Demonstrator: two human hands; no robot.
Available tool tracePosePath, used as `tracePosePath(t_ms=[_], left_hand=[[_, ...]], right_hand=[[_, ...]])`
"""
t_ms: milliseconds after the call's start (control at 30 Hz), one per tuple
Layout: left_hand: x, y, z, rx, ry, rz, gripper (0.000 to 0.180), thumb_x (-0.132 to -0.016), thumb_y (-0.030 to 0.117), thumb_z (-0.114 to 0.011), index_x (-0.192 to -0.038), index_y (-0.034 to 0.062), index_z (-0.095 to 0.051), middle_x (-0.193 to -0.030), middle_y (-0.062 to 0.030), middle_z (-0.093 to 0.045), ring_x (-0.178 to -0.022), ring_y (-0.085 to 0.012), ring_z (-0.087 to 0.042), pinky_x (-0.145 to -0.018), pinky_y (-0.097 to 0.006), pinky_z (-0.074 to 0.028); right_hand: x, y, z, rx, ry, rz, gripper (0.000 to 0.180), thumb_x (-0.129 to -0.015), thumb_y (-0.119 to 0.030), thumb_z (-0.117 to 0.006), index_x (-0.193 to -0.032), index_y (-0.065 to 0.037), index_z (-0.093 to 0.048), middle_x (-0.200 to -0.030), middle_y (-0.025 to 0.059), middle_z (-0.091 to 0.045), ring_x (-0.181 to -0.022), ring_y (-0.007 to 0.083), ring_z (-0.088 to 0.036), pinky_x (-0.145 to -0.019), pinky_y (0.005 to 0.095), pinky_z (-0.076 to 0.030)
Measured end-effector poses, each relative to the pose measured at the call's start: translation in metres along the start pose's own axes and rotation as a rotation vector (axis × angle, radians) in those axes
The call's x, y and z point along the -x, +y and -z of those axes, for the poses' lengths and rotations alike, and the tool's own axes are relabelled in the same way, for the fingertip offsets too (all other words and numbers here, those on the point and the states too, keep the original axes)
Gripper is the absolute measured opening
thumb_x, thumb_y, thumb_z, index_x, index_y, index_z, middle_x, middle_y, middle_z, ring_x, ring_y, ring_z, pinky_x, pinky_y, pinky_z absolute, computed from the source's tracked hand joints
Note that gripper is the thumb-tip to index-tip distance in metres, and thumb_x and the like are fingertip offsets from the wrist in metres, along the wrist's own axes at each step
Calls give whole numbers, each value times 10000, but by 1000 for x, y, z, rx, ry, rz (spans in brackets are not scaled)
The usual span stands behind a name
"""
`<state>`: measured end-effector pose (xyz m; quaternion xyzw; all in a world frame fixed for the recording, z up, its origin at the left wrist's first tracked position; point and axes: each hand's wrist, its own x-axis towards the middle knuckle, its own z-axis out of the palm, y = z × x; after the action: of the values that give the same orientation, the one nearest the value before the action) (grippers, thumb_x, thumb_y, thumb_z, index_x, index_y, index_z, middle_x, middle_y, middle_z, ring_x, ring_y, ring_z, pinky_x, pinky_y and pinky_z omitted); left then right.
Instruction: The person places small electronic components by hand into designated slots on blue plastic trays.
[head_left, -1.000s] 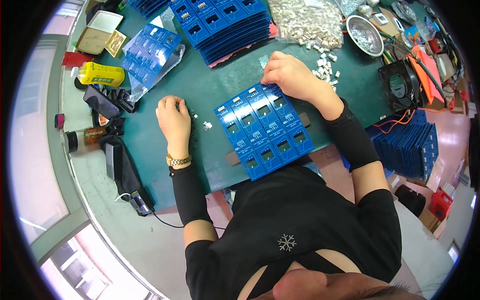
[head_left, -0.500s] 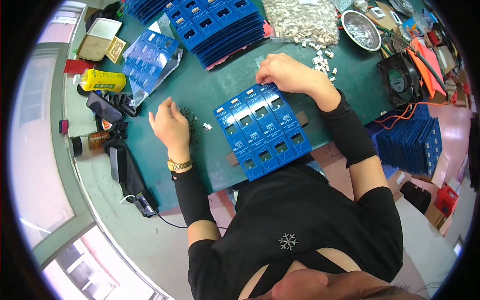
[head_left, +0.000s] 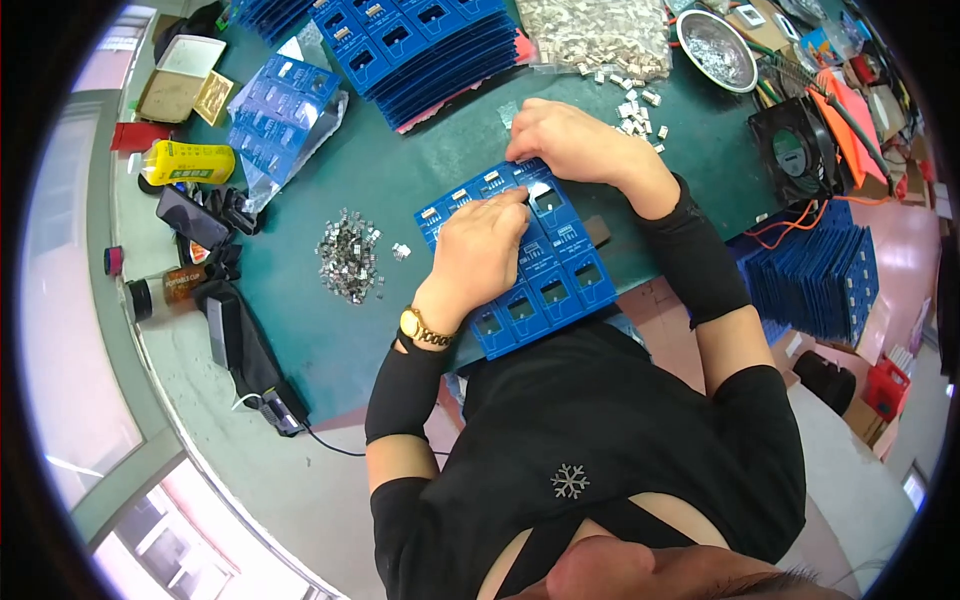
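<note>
A blue panel of small circuit boards lies on the green mat in front of me. My left hand, with a gold watch at the wrist, rests on the panel's left half, fingertips pinched near its top middle. My right hand sits at the panel's far edge, fingers curled; whether it holds a part is hidden. A heap of small metal parts lies left of the panel. Loose white connectors are scattered beyond my right hand.
Stacks of blue panels stand at the back, with a clear bag of white connectors and a metal bowl. A black fan and upright blue panels are right. A yellow bottle and dark tools lie left.
My left hand has moved right from the heap of metal parts onto the blue panel. The heap is now uncovered. My right hand has stayed at the panel's far edge.
</note>
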<state>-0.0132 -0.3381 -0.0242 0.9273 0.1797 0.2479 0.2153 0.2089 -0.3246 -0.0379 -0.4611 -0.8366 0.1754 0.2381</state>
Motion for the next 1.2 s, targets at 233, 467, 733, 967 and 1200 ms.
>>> tracePosePath(t_ms=[233,467,733,967,1200], left_hand=[[2,1,-5,18,40,42,79,-810,29,-607,-879,34,-569,-1069,-160,-684,-944,-296,-671,-776,-380,-513],[4,0,-4,66,42,60,68,-817,31,-611,-870,31,-569,-1074,-166,-682,-934,-305,-671,-772,-380,-512],[6,-2,-4,88,62,59,108,-789,-11,-625,-873,22,-566,-1116,-163,-674,-875,-315,-670,-774,-368,-519],[5,0,-3,95,69,59,100,-795,-13,-616,-873,23,-567,-1117,-163,-676,-846,-311,-670,-760,-366,-517],[7,-2,-3,105,42,92,88,-800,20,-627,-867,25,-571,-1089,-171,-678,-904,-307,-671,-773,-382,-517]], right_hand=[[4,-4,-2,100,22,16,177,-761,-32,-627,-894,-79,-734,-898,72,-659,-976,272,-571,-964,448,-417],[5,-7,-2,123,-42,-22,178,-773,-57,-631,-913,-95,-735,-926,58,-656,-1032,255,-559,-1060,515,-332],[4,-13,-1,250,-17,-35,242,-741,-27,-647,-963,-87,-721,-947,48,-640,-1020,246,-554,-1060,478,-344],[7,0,-8,102,56,-4,170,-757,-51,-662,-892,-107,-748,-899,62,-648,-970,258,-570,-999,455,-394],[8,3,0,-44,87,-28,116,-744,-54,-687,-841,-82,-744,-848,59,-671,-887,275,-598,-806,361,-488]])
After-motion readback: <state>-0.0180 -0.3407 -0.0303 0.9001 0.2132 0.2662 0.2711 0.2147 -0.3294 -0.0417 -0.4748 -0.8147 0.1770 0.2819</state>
